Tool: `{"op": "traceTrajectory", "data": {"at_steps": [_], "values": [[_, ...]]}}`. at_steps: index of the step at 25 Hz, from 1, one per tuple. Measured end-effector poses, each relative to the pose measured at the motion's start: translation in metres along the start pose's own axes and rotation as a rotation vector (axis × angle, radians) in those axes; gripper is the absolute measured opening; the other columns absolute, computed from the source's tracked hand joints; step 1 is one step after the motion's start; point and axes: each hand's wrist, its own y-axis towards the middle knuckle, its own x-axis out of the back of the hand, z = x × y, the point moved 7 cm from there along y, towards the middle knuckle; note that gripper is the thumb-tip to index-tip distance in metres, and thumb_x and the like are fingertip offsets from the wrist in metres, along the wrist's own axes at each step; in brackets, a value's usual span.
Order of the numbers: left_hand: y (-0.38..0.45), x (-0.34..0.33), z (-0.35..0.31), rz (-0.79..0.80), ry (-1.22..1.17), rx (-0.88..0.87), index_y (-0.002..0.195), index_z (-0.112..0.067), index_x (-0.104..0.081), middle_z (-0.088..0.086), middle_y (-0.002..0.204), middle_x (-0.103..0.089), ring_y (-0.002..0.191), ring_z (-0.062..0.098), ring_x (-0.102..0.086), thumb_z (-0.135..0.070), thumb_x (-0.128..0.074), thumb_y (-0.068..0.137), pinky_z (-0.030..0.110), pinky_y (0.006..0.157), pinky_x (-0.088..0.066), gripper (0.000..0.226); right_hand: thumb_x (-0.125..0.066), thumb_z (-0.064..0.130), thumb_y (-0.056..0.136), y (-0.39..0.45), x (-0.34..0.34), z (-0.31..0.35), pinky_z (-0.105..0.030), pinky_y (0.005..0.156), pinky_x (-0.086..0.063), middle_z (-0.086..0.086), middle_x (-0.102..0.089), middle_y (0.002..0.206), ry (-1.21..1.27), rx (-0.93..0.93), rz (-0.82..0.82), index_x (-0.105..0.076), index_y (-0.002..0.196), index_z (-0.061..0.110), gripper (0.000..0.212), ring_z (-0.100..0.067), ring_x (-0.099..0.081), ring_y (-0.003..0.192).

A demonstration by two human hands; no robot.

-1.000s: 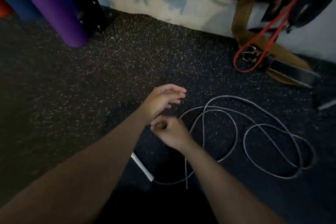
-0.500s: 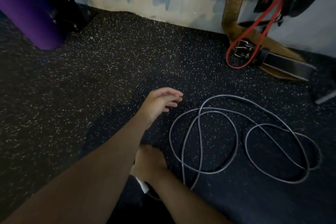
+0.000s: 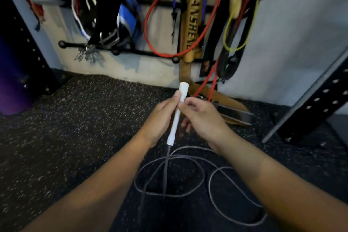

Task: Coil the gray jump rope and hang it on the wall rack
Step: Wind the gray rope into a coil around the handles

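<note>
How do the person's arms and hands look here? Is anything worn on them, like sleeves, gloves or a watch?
Both forearms are bare; no sleeves show. The left hand and right hand wear no gloves, and no watch, ring or bracelet is visible.

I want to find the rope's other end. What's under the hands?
Under the left hand and right hand, gray rope lies in loose loops on the floor, hanging from the white handle. The arms cover some loops; no second handle shows.

Speckled black rubber floor (image 3: 79,118), purple roll (image 3: 11,84) standing at far left, bunch of keys (image 3: 87,55), red cord (image 3: 160,24) looping down, gold strap (image 3: 194,13) with black lettering, yellow-green cord (image 3: 236,30), black perforated steel beam (image 3: 316,100) slanting at right
</note>
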Motion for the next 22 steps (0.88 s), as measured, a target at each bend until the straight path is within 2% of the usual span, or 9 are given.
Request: {"op": "traceTrajectory", "data": {"at_steps": [2,3,6,10,13,16,18,20,22], "values": [[0.01,-0.023,-0.058,-0.004,-0.036,-0.155,0.113,-0.014,-0.076,0.0,0.088,-0.08,0.082,0.012,-0.075,-0.044,-0.055,0.105,0.022,0.07,-0.057,0.037,-0.05,0.031,0.107,-0.005,0.028,0.046,-0.036,0.063,-0.061,-0.003,-0.068,0.081,0.011,0.073,0.02,-0.07,0.112,0.015,0.026,-0.016,-0.066,0.064],[0.013,-0.031,-0.086,-0.005,-0.039,-0.215,0.114,-0.015,-0.075,-0.003,0.088,-0.08,0.081,0.008,-0.074,-0.042,-0.059,0.103,0.019,0.07,-0.056,0.034,-0.049,0.036,0.107,-0.008,0.04,0.063,-0.041,0.062,-0.062,-0.006,-0.067,0.082,0.078,0.078,0.049,-0.068,0.115,0.017,0.028,-0.019,-0.067,0.061],[0.02,-0.047,-0.158,-0.011,-0.113,-0.321,0.11,-0.016,-0.074,-0.008,0.072,-0.068,0.064,0.008,-0.063,-0.039,-0.068,0.097,0.023,0.06,-0.052,0.027,-0.053,0.051,0.101,-0.022,0.07,0.097,-0.032,0.047,-0.054,-0.003,-0.062,0.068,0.202,0.082,0.133,-0.069,0.106,0.021,0.034,-0.022,-0.061,0.045],[0.022,-0.043,-0.203,-0.079,-0.172,-0.414,0.101,-0.016,-0.062,0.002,0.076,-0.06,0.062,0.014,-0.057,-0.015,-0.074,0.095,0.027,0.052,-0.051,0.014,-0.062,0.059,0.092,-0.036,0.11,0.106,-0.021,0.037,-0.031,0.005,-0.049,0.057,0.106,0.135,0.046,-0.074,0.091,0.023,0.038,-0.011,-0.035,0.037],[0.023,-0.041,-0.216,-0.087,0.13,-0.469,0.096,-0.017,-0.064,-0.003,0.074,-0.063,0.062,0.012,-0.06,-0.017,-0.077,0.093,0.03,0.055,-0.054,0.014,-0.067,0.056,0.087,-0.039,0.145,0.125,-0.017,0.037,-0.026,0.013,-0.047,0.052,-0.027,0.268,-0.111,-0.075,0.088,0.023,0.034,-0.003,-0.032,0.038],[0.018,-0.05,-0.234,-0.052,0.756,-0.667,0.086,-0.029,-0.071,-0.012,0.078,-0.065,0.067,-0.001,-0.058,-0.041,-0.072,0.091,0.014,0.062,-0.044,0.013,-0.073,0.042,0.091,-0.04,0.161,0.139,-0.014,0.036,-0.025,0.014,-0.048,0.048,-0.152,0.358,-0.161,-0.076,0.085,0.022,0.021,0.0,-0.033,0.036],[0.011,-0.07,-0.236,0.08,1.108,-0.749,0.097,-0.041,-0.07,-0.019,0.087,-0.067,0.078,-0.003,-0.061,-0.057,-0.061,0.09,0.02,0.066,-0.048,0.02,-0.073,0.036,0.092,-0.041,0.164,0.142,-0.011,0.037,-0.026,0.015,-0.048,0.045,-0.181,0.398,-0.166,-0.078,0.085,0.022,0.016,0.0,-0.035,0.035],[0.008,-0.079,-0.232,0.162,1.227,-0.751,0.108,-0.047,-0.065,-0.021,0.091,-0.069,0.082,0.0,-0.064,-0.064,-0.052,0.091,0.036,0.067,-0.056,0.028,-0.074,0.038,0.091,-0.042,0.168,0.144,-0.011,0.038,-0.028,0.016,-0.047,0.046,-0.157,0.411,-0.171,-0.08,0.087,0.024,0.015,0.0,-0.035,0.037],[0.009,-0.075,-0.234,0.171,1.147,-0.744,0.108,-0.046,-0.067,-0.02,0.092,-0.067,0.082,0.004,-0.065,-0.059,-0.055,0.092,0.04,0.07,-0.057,0.024,-0.074,0.045,0.088,-0.043,0.177,0.145,-0.016,0.041,-0.029,0.014,-0.046,0.048,-0.091,0.377,-0.161,-0.08,0.09,0.026,0.02,-0.006,-0.035,0.041]]}}
